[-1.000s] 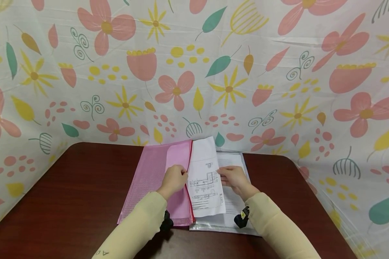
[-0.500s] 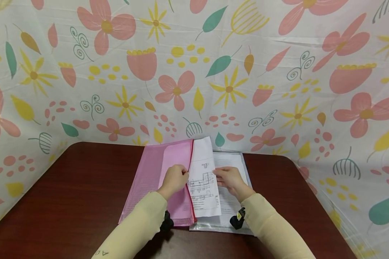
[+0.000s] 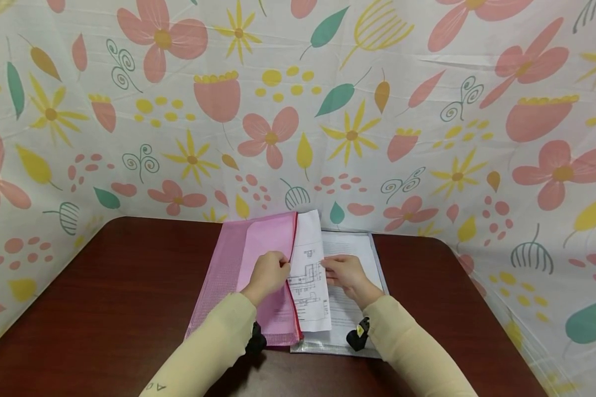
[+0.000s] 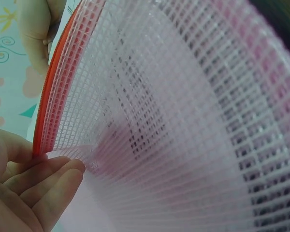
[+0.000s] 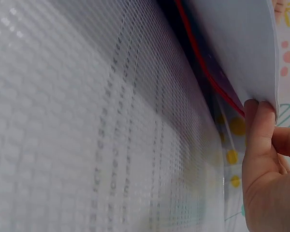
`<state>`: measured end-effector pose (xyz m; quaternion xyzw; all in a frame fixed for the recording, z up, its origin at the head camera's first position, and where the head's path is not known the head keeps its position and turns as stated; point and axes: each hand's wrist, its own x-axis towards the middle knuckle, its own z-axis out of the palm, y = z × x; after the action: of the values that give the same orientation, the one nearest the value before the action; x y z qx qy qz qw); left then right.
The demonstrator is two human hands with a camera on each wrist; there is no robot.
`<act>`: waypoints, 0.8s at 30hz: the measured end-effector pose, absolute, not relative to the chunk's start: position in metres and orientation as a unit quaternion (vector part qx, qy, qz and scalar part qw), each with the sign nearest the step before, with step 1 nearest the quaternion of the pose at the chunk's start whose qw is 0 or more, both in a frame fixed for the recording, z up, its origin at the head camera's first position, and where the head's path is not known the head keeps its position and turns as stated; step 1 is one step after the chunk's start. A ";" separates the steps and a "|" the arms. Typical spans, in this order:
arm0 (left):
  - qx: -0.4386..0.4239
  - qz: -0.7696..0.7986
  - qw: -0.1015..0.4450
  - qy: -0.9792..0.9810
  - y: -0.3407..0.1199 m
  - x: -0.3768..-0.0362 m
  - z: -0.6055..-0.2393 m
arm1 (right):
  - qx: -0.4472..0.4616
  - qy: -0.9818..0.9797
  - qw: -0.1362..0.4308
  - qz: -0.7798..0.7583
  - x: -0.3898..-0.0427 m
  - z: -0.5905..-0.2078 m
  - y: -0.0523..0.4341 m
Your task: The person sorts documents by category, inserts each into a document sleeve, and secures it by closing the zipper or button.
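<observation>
A pink mesh zipper pouch [image 3: 228, 264] with a red zip edge lies at the middle of the table. My left hand [image 3: 268, 275] pinches its edge by the zip, as the left wrist view also shows, where the fingers [image 4: 48, 183] grip the mesh. White paper sheets [image 3: 308, 231] with printed line drawings stick out of the pouch's right side, their left part inside it. My right hand [image 3: 346, 275] pinches their right edge between thumb and fingers. In the right wrist view the paper [image 5: 246, 43] bends upward from the right hand [image 5: 268, 164].
Beneath the paper and right hand lies a clear mesh pouch [image 3: 357, 309] with printed pages inside. The dark wooden table [image 3: 104, 292] extends to both sides. A floral curtain [image 3: 278, 110] hangs right behind the table's back edge.
My right hand has moved left with the sheets, and they have slid further into the pink pouch. The left hand has stayed nearly in place.
</observation>
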<state>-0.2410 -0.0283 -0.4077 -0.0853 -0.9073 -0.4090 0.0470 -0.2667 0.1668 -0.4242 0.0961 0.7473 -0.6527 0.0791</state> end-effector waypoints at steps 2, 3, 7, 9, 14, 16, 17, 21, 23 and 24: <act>-0.085 -0.409 0.047 -0.907 -0.028 -0.241 -0.407 | 0.094 0.745 0.080 -0.655 -0.267 -0.424 0.165; -0.086 -0.408 0.047 -0.908 -0.028 -0.241 -0.407 | 0.093 0.745 0.081 -0.656 -0.267 -0.424 0.164; -0.086 -0.408 0.046 -0.908 -0.029 -0.242 -0.405 | 0.090 0.739 0.081 -0.662 -0.268 -0.424 0.159; -0.086 -0.409 0.045 -0.907 -0.029 -0.242 -0.404 | 0.088 0.736 0.082 -0.666 -0.268 -0.425 0.157; -0.089 -0.409 0.047 -0.907 -0.028 -0.241 -0.404 | 0.083 0.735 0.082 -0.668 -0.267 -0.426 0.151; -0.090 -0.410 0.049 -0.906 -0.028 -0.241 -0.403 | 0.086 0.737 0.081 -0.666 -0.267 -0.426 0.150; -0.090 -0.410 0.050 -0.906 -0.028 -0.240 -0.403 | 0.088 0.738 0.080 -0.664 -0.267 -0.426 0.149; -0.088 -0.419 0.047 -0.903 -0.028 -0.240 -0.404 | 0.095 0.746 0.078 -0.655 -0.266 -0.427 0.146; -0.087 -0.425 0.047 -0.900 -0.028 -0.240 -0.404 | 0.095 0.756 0.072 -0.644 -0.265 -0.427 0.145; -0.086 -0.429 0.048 -0.898 -0.028 -0.240 -0.405 | 0.093 0.761 0.069 -0.638 -0.265 -0.427 0.145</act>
<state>-0.2403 -0.0285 -0.4046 -0.0860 -0.8981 -0.4286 0.0479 -0.2651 0.1450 -0.4268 0.0933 0.7614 -0.6379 0.0691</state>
